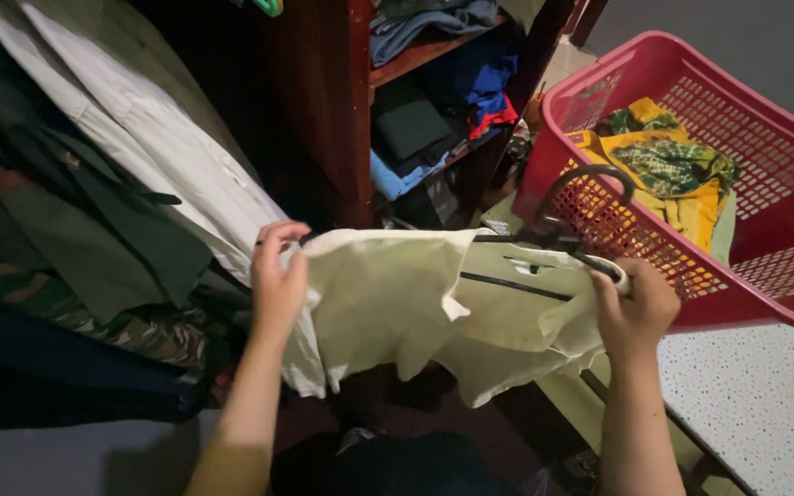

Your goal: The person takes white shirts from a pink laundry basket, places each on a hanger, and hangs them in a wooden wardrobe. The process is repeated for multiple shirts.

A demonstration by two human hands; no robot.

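A pale cream garment [406, 303] is stretched between both hands, draped over a black hanger [544, 241] whose hook curves up by the basket. My left hand [277, 280] pinches the garment's left edge. My right hand [634, 303] grips the hanger's right end together with the cloth there. The garment's lower part hangs loose and crumpled below the hanger bar.
A pink plastic laundry basket [765, 165] with yellow and green cloth [668, 170] stands at right on a speckled white surface [765, 404]. Hanging clothes, one white [167, 156], fill the left. A dark wooden shelf [360, 101] holds folded clothes [434, 101].
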